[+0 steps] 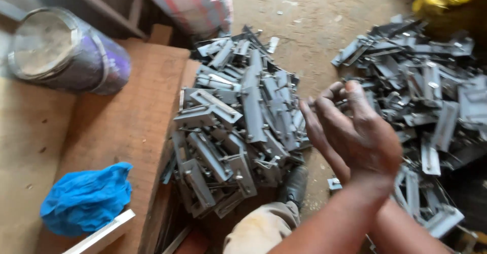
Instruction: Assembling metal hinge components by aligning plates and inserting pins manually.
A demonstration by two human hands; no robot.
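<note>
Both hands are meeting at centre right of the frame, above a dirt floor [304,26]. The right hand [368,135] is lying on top, its back toward the camera, fingers [332,92] loosely curled and pointing to the upper left; it is crossing over the left hand [319,137], of which only the edge and part of the palm are showing beneath. Whether either hand is pinching anything is impossible to tell, since the motion is blurring them and the palms are facing away. Just to the left of the hands, a heap of grey metal brackets [238,127] is filling the centre of the frame, leaning against the edge of a wooden board [127,117]. A second pile of brackets [426,81] is spreading across the upper and middle right, passing behind the hands. On the board, a crumpled blue cloth [86,198] is sitting at lower left, and a purple-sided tin can [66,51] is lying on its side at upper left. A dark shoe [294,185] and a beige trouser knee [261,228] are showing at bottom centre.
</note>
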